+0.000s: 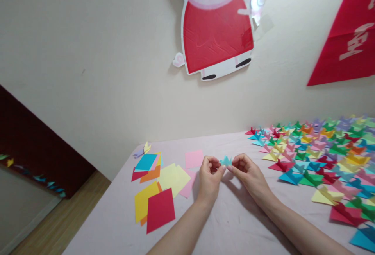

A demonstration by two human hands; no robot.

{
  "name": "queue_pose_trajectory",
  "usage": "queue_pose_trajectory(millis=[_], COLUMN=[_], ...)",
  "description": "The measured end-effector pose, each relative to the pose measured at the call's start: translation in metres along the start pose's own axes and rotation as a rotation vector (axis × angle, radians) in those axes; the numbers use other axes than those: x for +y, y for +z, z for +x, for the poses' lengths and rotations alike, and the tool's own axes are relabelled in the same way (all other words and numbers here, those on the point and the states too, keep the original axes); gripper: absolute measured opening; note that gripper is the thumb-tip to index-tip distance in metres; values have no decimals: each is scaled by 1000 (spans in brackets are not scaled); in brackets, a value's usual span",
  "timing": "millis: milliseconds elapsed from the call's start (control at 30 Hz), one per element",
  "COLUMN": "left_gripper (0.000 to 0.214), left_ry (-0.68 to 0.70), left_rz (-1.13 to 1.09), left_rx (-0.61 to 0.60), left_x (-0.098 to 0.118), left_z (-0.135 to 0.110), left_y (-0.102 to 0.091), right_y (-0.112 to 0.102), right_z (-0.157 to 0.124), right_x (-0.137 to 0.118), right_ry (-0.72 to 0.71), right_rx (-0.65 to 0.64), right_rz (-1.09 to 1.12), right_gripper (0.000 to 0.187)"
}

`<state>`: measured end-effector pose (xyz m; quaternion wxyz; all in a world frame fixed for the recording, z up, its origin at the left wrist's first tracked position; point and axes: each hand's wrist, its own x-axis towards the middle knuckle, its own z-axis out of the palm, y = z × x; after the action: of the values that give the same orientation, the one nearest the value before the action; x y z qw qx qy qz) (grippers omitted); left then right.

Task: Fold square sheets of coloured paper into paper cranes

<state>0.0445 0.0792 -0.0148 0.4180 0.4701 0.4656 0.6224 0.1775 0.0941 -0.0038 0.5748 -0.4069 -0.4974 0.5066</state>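
Note:
Both my hands meet over the middle of the pale pink table [234, 223]. Between them is a small light-blue folded paper piece [225, 161] with pointed tips. My left hand [209, 176] pinches its left end with curled fingers. My right hand [247, 171] pinches its right end the same way. The piece is held just above the table surface.
Loose flat paper squares lie left of my hands: red [159, 209], yellow [173, 176], pink [193, 158], blue [145, 162], orange. Several rows of finished folded paper figures [322, 157] cover the right side. A cartoon balloon [216, 32] and red banner [348, 40] hang on the wall behind.

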Motion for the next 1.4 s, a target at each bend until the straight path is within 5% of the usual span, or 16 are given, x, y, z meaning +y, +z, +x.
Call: queue_pose_trajectory(millis=[500, 733, 900, 1033, 1400], left_gripper=[34, 30, 4, 21, 12], left_ry=[1, 50, 58, 106, 98], left_rz=[107, 254, 362, 416, 422], left_rx=[-124, -187, -271, -263, -315], left_x=[5, 5, 5, 7, 12], left_z=[-4, -6, -4, -3, -7], left_y=[-2, -2, -1, -1, -1], right_y=[-5, -7, -7, -7, -7], right_z=[3, 1, 2, 1, 1], right_x=[-4, -4, -3, -5, -5], right_ry=[93, 95, 76, 63, 122], right_rx=[-164, -132, -137, -138, -85], right_rz=[-28, -38, -50, -65, -45], right_gripper=[41, 40, 41, 41, 45])
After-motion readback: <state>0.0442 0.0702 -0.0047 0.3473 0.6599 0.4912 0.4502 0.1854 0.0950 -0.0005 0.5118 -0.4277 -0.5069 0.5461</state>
